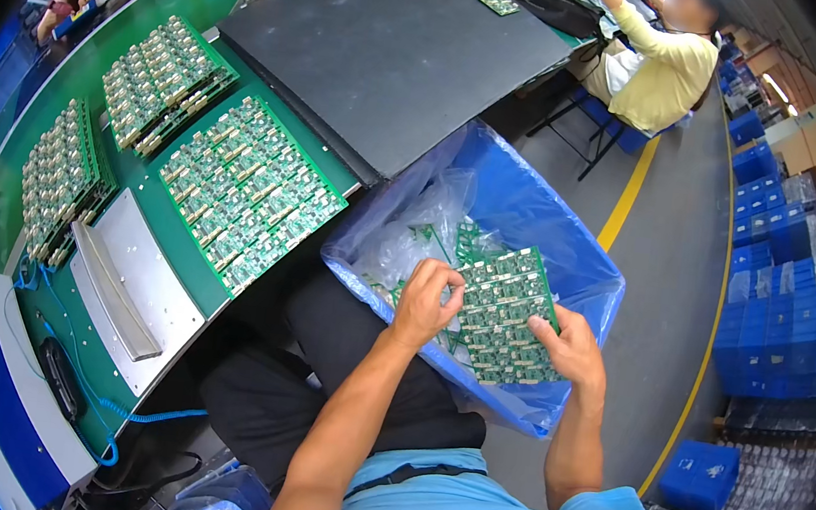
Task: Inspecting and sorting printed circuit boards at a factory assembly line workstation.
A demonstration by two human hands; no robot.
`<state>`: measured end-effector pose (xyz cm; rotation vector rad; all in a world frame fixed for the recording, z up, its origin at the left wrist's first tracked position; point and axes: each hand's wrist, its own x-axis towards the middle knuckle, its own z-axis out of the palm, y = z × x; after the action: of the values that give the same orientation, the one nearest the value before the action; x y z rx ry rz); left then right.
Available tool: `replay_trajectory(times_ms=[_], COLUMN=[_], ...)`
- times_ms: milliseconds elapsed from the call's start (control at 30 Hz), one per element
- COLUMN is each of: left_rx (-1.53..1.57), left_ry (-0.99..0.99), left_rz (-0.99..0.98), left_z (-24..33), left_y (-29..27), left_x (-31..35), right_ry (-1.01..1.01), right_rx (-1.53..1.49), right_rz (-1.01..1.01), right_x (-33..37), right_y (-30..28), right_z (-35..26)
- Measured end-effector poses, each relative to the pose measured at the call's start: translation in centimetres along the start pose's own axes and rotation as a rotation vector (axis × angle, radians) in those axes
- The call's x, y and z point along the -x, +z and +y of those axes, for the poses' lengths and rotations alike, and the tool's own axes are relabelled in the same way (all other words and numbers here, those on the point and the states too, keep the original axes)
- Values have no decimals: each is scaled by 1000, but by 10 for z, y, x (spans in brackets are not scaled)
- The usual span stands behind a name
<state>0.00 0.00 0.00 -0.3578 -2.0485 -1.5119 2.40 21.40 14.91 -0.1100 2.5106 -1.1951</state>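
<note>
the right hand (574, 346) grips the right edge of a green circuit-board panel (510, 317) tilted over the blue bin (592, 276). at the panel's left edge the left hand (425, 304) curls its fingers; whether they hold it, i cannot tell.

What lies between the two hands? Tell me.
In the head view, a green circuit board lies between the left hand and right hand, above the blue bin.
</note>
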Motion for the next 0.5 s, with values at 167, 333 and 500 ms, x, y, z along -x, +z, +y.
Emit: replay_trajectory(times_ms=[167, 333, 500], left_rx=[-34, -106, -69], left_ry=[-23, -23, -17], left_rz=[48, 65, 65], left_z=[3, 4, 5], left_y=[6, 2, 3], left_x=[2, 6, 7], right_ry=[-42, -24, -1], right_rx=[14, 19, -42], right_rz=[14, 4, 54], right_x=[2, 1, 6], right_y=[2, 5, 8], right_z=[2, -7, -2])
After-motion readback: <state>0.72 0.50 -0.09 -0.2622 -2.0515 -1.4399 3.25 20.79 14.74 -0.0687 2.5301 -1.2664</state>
